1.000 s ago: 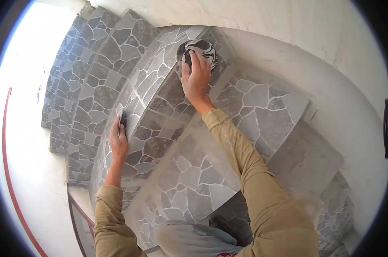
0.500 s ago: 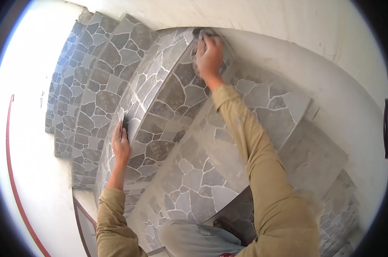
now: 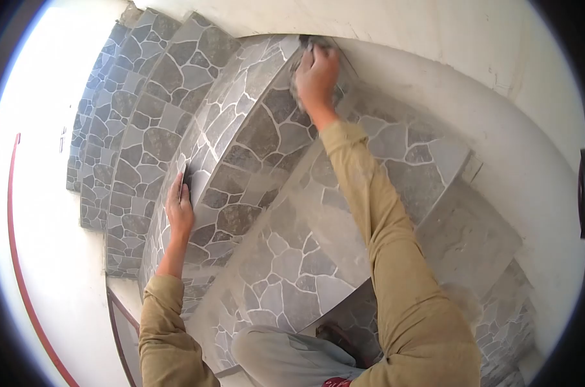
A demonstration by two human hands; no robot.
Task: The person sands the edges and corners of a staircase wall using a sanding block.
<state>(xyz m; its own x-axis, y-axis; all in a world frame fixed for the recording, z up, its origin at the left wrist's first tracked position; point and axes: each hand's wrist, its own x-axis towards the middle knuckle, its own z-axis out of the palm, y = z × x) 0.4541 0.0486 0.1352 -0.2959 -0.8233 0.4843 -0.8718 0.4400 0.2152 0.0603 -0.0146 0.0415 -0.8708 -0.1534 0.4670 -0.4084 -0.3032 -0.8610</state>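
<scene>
My left hand [image 3: 179, 208] rests over the tread of a stair step [image 3: 224, 116], its fingers closed on a thin, dark, flat-bladed tool [image 3: 186, 174] seen edge-on. Up at the corner where the step meets the wall, my right hand [image 3: 317, 80] presses a grey, dusty rag [image 3: 297, 82] against the upper end of the riser [image 3: 257, 138]. Most of the rag is hidden under the fingers. Both tread and riser carry a grey stone pattern with pale joint lines, and dusty smears show on the riser.
More stone-patterned steps [image 3: 153, 145] climb to the left. A curved, cream-coloured wall [image 3: 434, 84] borders the stairs at the top and right. Below me lie a lower tread [image 3: 286, 258] and a plain grey slab [image 3: 466, 226]. A red rail [image 3: 21, 271] runs along the far left.
The whole view has shifted slightly. My right hand stays at the wall corner with the rag, its fingers a little changed in pose. My left hand keeps its place with the flat tool.
</scene>
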